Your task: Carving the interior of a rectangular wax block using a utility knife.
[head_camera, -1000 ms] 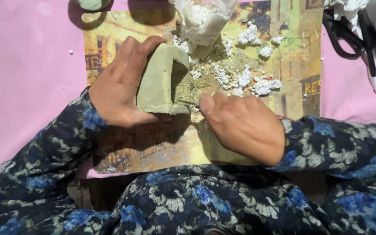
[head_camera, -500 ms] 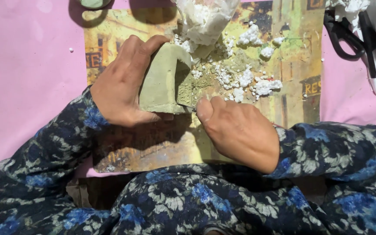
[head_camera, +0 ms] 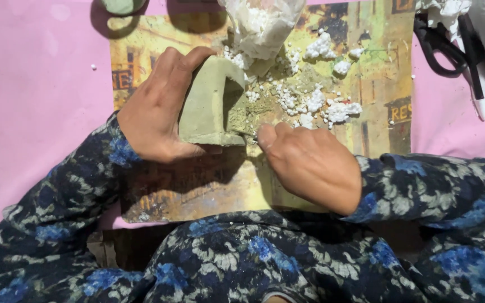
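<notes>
Two bare hands are seen at work over a printed placemat (head_camera: pixel 197 191) spread on a pink cloth (head_camera: pixel 35 129). A green block (head_camera: pixel 209 104), shaped like a wedge with a hollowed side, is stood upright on the placemat near its middle. The block is gripped by the left hand (head_camera: pixel 155 115): the fingers are curled over its top and far side, and the thumb is laid along its lower edge. The right hand (head_camera: pixel 312 165) is placed just beside the block's lower right corner, with the fingers folded inward and the thumb tip pressed close to the block's base; whether something thin is pinched in it cannot be told, as the fingertips are hidden.

Green dust and white crumbs (head_camera: pixel 318 104) are scattered on the placemat to the right of the block. A clear bag (head_camera: pixel 262 25) filled with white lumps is set at the top edge, just behind the block. Black scissors (head_camera: pixel 450 45) are laid on the cloth at the upper right, well apart from both hands. Dark sleeves with a blue flower print (head_camera: pixel 444 191) are worn on both arms.
</notes>
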